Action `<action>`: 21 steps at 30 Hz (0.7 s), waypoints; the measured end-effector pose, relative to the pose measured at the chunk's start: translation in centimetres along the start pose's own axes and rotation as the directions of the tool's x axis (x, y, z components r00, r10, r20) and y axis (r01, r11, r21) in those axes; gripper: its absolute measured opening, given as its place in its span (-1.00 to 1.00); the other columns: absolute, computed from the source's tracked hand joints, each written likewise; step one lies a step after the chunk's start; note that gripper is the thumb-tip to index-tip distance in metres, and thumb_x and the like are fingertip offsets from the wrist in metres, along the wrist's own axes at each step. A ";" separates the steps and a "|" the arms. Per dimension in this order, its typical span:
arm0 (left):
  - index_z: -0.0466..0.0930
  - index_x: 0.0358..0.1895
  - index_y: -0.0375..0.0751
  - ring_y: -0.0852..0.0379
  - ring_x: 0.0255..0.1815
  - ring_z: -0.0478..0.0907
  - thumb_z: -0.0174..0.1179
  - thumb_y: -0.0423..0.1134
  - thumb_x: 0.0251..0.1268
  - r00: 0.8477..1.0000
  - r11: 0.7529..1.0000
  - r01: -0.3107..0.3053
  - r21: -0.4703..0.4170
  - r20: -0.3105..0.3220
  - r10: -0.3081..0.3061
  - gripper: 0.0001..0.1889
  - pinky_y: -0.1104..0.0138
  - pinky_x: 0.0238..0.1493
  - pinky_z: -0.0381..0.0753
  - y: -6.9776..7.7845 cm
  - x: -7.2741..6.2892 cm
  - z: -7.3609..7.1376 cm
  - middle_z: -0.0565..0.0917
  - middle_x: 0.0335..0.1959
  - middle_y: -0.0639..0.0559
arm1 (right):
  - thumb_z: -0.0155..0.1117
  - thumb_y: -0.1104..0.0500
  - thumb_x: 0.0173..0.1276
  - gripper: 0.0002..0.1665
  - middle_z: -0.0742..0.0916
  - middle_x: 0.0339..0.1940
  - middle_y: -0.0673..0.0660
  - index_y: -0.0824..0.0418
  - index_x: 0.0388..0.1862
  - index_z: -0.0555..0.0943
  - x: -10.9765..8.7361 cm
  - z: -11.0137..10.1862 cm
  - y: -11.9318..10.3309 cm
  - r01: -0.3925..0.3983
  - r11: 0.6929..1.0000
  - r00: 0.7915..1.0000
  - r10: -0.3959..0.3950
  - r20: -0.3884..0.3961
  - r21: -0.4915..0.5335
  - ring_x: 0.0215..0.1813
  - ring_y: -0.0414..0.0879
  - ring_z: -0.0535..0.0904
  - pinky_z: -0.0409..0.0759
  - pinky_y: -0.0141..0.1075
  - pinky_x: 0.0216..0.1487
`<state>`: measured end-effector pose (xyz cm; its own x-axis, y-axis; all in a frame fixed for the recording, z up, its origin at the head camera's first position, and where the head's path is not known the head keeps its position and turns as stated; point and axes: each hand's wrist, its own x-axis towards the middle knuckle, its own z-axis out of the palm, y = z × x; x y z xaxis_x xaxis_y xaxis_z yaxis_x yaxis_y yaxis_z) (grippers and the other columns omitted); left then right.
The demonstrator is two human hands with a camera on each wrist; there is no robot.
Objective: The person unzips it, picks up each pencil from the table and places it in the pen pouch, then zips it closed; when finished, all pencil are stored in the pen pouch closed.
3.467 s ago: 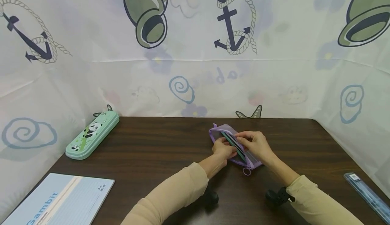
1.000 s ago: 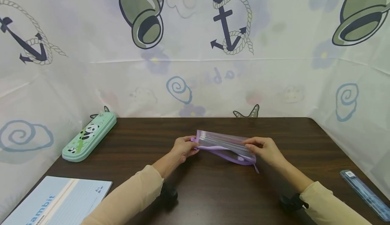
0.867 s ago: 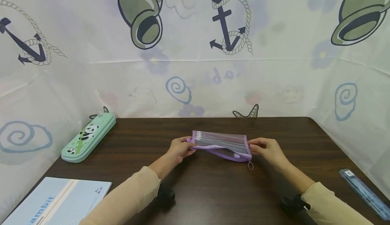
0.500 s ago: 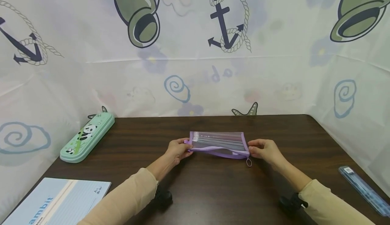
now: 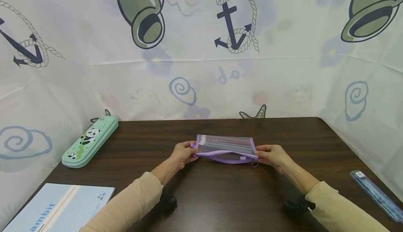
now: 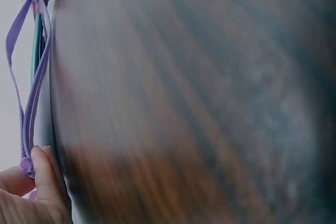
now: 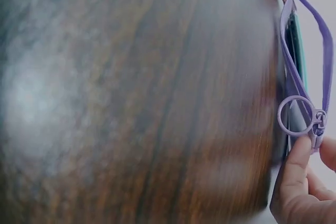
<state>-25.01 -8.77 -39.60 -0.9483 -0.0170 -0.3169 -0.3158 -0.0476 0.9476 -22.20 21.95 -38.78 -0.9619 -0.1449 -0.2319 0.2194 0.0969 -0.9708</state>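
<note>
A see-through pencil pouch (image 5: 225,144) with purple edging lies between the two hands at the table's middle, its zipper mouth gaping toward me. Several slim sticks show through the clear side, and a green one (image 6: 37,51) is seen inside the mouth in the left wrist view. My left hand (image 5: 183,154) pinches the pouch's left end by the zipper's end. The right hand (image 5: 273,157) pinches the right end, beside the zipper slider with its ring pull (image 7: 295,116). Some fingers are hidden behind the pouch.
On the dark wooden table (image 5: 220,197), a green panda pencil case (image 5: 91,142) lies at the back left. A pale blue notebook (image 5: 59,205) is at the front left, and a flat blue clear-covered pack (image 5: 376,193) at the right edge. Printed cloth hangs behind.
Earlier both hands were at the pouch's open mouth. The left hand has moved left to one end, the right hand to the other, and the pouch has turned to lie crosswise.
</note>
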 end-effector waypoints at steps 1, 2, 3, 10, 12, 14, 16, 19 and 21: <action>0.43 0.15 -0.48 0.24 -0.52 0.52 0.08 -0.63 0.19 1.000 1.000 -0.005 0.010 0.000 0.005 -0.59 0.48 -0.51 0.64 0.0 0.1 -0.1 0.55 -0.23 -0.19 | 0.12 0.39 0.34 -0.44 0.63 -0.38 0.02 0.72 0.19 0.23 0.0 0.0 0.0 -0.002 1.000 1.000 0.002 0.006 0.005 -0.37 -0.28 0.58 0.66 -0.46 -0.27; 0.43 0.16 -0.48 0.24 -0.51 0.52 0.08 -0.62 0.19 1.000 1.000 -0.010 0.023 0.000 0.010 -0.58 0.47 -0.48 0.65 0.1 0.1 -0.1 0.56 -0.18 -0.24 | 0.12 0.39 0.34 -0.44 0.62 -0.39 0.02 0.73 0.19 0.22 0.0 0.0 0.0 -0.003 1.000 1.000 0.003 0.008 0.014 -0.38 -0.28 0.57 0.65 -0.47 -0.28; 0.43 0.16 -0.49 0.23 -0.50 0.53 0.09 -0.62 0.19 1.000 0.999 -0.017 0.037 -0.002 0.018 -0.58 0.45 -0.45 0.66 0.2 0.2 -0.2 0.57 -0.13 -0.29 | 0.11 0.40 0.34 -0.44 0.62 -0.40 0.01 0.73 0.19 0.22 0.0 0.1 -0.1 -0.007 1.000 1.000 0.006 0.009 0.020 -0.39 -0.28 0.57 0.65 -0.48 -0.30; 0.42 0.19 -0.43 0.04 -0.08 0.59 0.18 -0.51 0.17 0.986 0.971 -0.130 0.200 -0.082 0.148 -0.54 0.32 -0.04 0.63 0.6 0.2 -0.4 0.56 0.09 -0.32 | 0.09 0.43 0.34 -0.41 0.62 -0.45 0.00 0.71 0.24 0.17 0.2 0.4 0.0 -0.022 0.995 1.000 0.023 -0.006 0.100 -0.42 -0.28 0.57 0.65 -0.48 -0.34; 0.44 0.18 -0.39 -0.04 0.01 0.58 0.20 -0.49 0.17 0.963 0.952 -0.208 0.223 -0.126 0.240 -0.55 0.31 0.00 0.61 0.9 -0.2 -0.1 0.58 0.08 -0.28 | 0.09 0.43 0.33 -0.41 0.63 -0.46 0.01 0.70 0.24 0.16 0.2 0.5 0.0 -0.025 0.993 0.999 0.027 -0.021 0.119 -0.43 -0.28 0.57 0.65 -0.48 -0.35; 0.50 0.12 -0.36 -0.07 0.01 0.58 0.20 -0.49 0.16 0.922 0.919 -0.317 0.236 -0.151 0.357 -0.60 0.36 -0.04 0.62 1.2 -0.7 0.7 0.61 0.04 -0.26 | 0.09 0.43 0.33 -0.41 0.62 -0.46 0.01 0.70 0.25 0.16 0.1 0.6 -0.1 -0.025 0.991 0.999 0.029 -0.032 0.132 -0.43 -0.28 0.57 0.65 -0.48 -0.35; 0.55 0.04 -0.36 -0.06 -0.08 0.61 0.21 -0.49 0.15 0.886 0.884 -0.415 0.217 -0.124 0.446 -0.66 0.41 -0.12 0.62 1.4 -1.6 1.9 0.64 -0.03 -0.27 | 0.08 0.44 0.34 -0.41 0.62 -0.46 0.01 0.70 0.25 0.15 -0.1 0.7 -0.1 -0.024 0.989 0.999 0.031 -0.041 0.147 -0.43 -0.29 0.57 0.65 -0.49 -0.34; 0.56 -0.04 -0.41 0.04 -0.19 0.63 0.22 -0.49 0.15 0.881 0.872 -0.470 0.135 0.008 0.474 -0.73 0.44 -0.19 0.64 1.1 -3.5 4.3 0.65 -0.11 -0.29 | 0.09 0.43 0.34 -0.40 0.61 -0.43 0.01 0.68 0.26 0.15 -0.2 1.1 -0.2 -0.024 0.985 0.998 0.033 -0.053 0.169 -0.41 -0.30 0.58 0.65 -0.49 -0.31; 0.55 -0.06 -0.46 0.11 -0.23 0.63 0.23 -0.48 0.15 0.905 0.906 -0.420 0.060 0.109 0.412 -0.73 0.41 -0.17 0.66 0.6 -4.8 6.1 0.65 -0.13 -0.30 | 0.10 0.43 0.33 -0.39 0.61 -0.42 0.02 0.68 0.27 0.15 -0.2 1.5 -0.2 -0.022 0.983 0.998 0.033 -0.057 0.183 -0.40 -0.30 0.58 0.66 -0.48 -0.29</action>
<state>-20.78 -2.65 -37.29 -0.9914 0.0739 0.1079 0.1099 0.0238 0.9937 -21.78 20.53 -38.63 -0.9619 -0.0855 -0.2595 0.2664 -0.0822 -0.9604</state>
